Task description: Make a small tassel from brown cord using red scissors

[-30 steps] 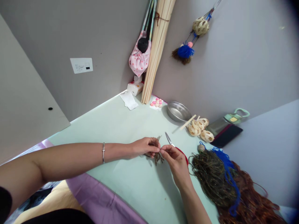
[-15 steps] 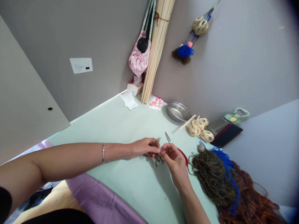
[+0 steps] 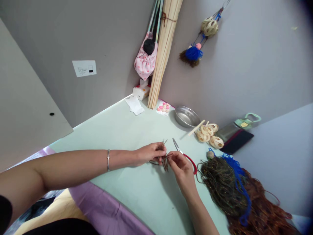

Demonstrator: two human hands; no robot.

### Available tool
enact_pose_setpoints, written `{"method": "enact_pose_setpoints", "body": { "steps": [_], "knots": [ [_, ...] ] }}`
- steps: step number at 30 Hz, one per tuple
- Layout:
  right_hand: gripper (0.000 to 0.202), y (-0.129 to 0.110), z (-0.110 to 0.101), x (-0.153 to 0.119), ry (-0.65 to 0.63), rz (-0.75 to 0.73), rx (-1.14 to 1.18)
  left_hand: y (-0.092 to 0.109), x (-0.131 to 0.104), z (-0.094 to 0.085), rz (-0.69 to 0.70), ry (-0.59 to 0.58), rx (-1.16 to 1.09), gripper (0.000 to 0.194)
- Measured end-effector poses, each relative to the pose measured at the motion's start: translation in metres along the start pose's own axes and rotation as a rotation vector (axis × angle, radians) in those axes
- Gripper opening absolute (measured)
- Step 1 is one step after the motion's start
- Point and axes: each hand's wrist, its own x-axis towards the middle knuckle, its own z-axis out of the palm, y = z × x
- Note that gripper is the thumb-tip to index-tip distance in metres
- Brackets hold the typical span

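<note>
A small bundle of brown yarn (image 3: 165, 164) is pinched in my left hand (image 3: 150, 154), its loose ends hanging below the fingers and a few strands poking out above. My right hand (image 3: 181, 166) is closed at the bundle's right side, thumb and forefinger pressed together on a brown strand of it. Both hands meet over the pale green table (image 3: 137, 192). Just behind my right hand lie scissors (image 3: 189, 160) with red handles, their blades pointing up and left; the hand partly hides them.
Right of my hands lie heaps of dark green yarn (image 3: 220, 182), blue yarn (image 3: 241, 192) and reddish-brown yarn (image 3: 259, 209). Behind are woven strip balls (image 3: 205, 134), a metal bowl (image 3: 187, 117), pink beads (image 3: 163, 107), a phone (image 3: 238, 141) and a bottle (image 3: 226, 131).
My left hand has turned slightly and risen a little. The bundle's hanging strands have drawn closer together, and my right fingers have shifted slightly with a strand.
</note>
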Motion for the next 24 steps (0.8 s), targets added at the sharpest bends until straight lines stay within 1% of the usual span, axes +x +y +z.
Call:
{"method": "enact_pose_setpoints", "body": {
  "steps": [3, 6, 7, 8, 10, 12, 14, 15, 17, 19, 20, 22, 24],
  "knots": [
    [0.01, 0.0, 0.001, -0.002, 0.025, -0.158, -0.309, -0.001, 0.0, 0.0, 0.024, 0.007, 0.041, 0.027],
    [0.017, 0.007, -0.003, -0.001, 0.067, -0.365, -0.685, -0.001, 0.0, 0.001, 0.036, -0.001, 0.06, 0.026],
    [0.02, 0.011, -0.005, 0.0, 0.082, -0.406, -0.793, 0.0, 0.0, 0.001, 0.04, -0.002, 0.064, 0.026],
    [0.023, 0.014, -0.008, 0.001, 0.102, -0.42, -0.882, 0.0, 0.0, 0.0, 0.043, -0.003, 0.068, 0.026],
    [0.026, 0.019, -0.015, 0.004, 0.148, -0.368, -0.97, 0.001, 0.0, 0.0, 0.044, 0.0, 0.072, 0.025],
    [0.027, 0.018, -0.021, 0.006, 0.167, -0.254, -0.889, 0.001, 0.0, 0.0, 0.04, 0.004, 0.074, 0.025],
    [0.03, 0.012, -0.022, 0.007, 0.127, -0.128, -0.661, 0.001, 0.0, 0.001, 0.05, -0.01, 0.071, 0.026],
    [0.031, 0.008, -0.022, 0.006, 0.081, -0.073, -0.531, 0.001, 0.0, 0.001, 0.059, -0.021, 0.067, 0.027],
    [0.035, 0.0, -0.018, 0.005, -0.049, 0.008, -0.311, 0.001, 0.0, 0.002, 0.065, -0.05, 0.055, 0.03],
    [0.036, -0.005, -0.013, 0.004, -0.174, 0.062, -0.153, 0.001, 0.0, 0.002, 0.052, -0.068, 0.049, 0.032],
    [0.035, -0.005, -0.011, 0.003, -0.201, 0.08, -0.091, 0.001, 0.0, 0.002, 0.042, -0.071, 0.05, 0.032],
    [0.033, -0.002, -0.01, 0.004, -0.168, 0.109, -0.008, 0.001, -0.001, 0.001, 0.032, -0.068, 0.061, 0.032],
    [0.029, 0.002, -0.01, 0.004, -0.083, 0.119, 0.03, 0.001, -0.001, 0.001, 0.026, -0.061, 0.071, 0.031]
  ]
}}
